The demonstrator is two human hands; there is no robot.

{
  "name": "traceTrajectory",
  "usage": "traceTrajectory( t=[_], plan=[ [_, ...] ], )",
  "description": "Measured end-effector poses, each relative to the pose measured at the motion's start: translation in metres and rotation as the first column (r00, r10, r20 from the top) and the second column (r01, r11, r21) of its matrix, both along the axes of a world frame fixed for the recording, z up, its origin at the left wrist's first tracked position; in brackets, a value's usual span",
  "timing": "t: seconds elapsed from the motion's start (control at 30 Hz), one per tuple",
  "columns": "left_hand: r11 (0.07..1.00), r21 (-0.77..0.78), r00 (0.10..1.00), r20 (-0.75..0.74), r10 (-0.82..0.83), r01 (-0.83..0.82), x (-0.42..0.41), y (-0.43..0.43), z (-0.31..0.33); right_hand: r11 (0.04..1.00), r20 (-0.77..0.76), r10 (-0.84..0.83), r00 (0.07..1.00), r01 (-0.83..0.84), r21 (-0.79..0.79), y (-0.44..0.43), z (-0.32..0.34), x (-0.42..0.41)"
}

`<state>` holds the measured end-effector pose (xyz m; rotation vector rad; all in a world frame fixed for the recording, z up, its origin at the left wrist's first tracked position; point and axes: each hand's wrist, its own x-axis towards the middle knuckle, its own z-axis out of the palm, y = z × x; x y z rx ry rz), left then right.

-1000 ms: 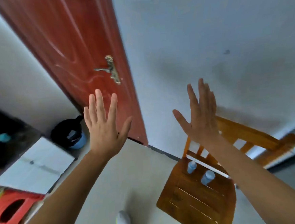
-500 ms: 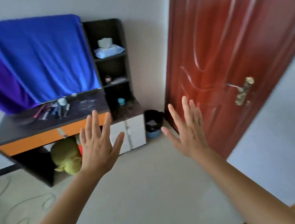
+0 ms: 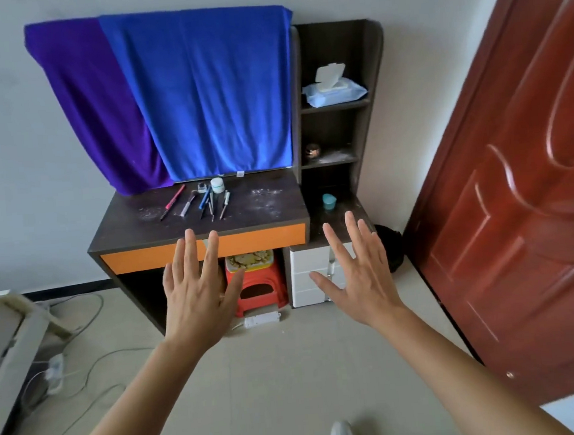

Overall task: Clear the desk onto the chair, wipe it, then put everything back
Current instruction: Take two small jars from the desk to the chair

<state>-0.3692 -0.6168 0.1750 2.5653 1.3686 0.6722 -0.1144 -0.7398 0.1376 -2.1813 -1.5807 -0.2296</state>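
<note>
Now the desk (image 3: 261, 216) sits right in front of the person; a moment ago it was off to the left and the red door (image 3: 517, 199) filled the middle. Both hands are still up in the air with nothing in them. The left hand (image 3: 196, 300) is wide open, fingers straight and spread, and we see its back. The right hand (image 3: 363, 287) is just the same. Neither hand touches the desk. On the dark, dusty desk top lie some pens (image 3: 205, 201) in a loose bunch, with a little white jar (image 3: 217, 185) just behind them. A blue towel (image 3: 214, 92) and a purple cloth (image 3: 98, 112) hang behind the desk. On the shelves at the right sits a pack of wipes (image 3: 334, 91) up high, and a small blue-green cup (image 3: 329, 201) down low. A red stool (image 3: 260, 288) is tucked under the desk, next to white drawers (image 3: 309, 284).
</note>
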Motion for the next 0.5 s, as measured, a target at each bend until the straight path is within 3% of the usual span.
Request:
traceTrajectory(
  t=[0.5],
  plan=[
    [0.986, -0.054, 0.986, -0.055, 0.155, -0.158, 0.115, 0.29, -0.012, 0.984, -0.127, 0.17, 0.977, -0.176, -0.03, 0.336, -0.017, 0.119]
  ],
)
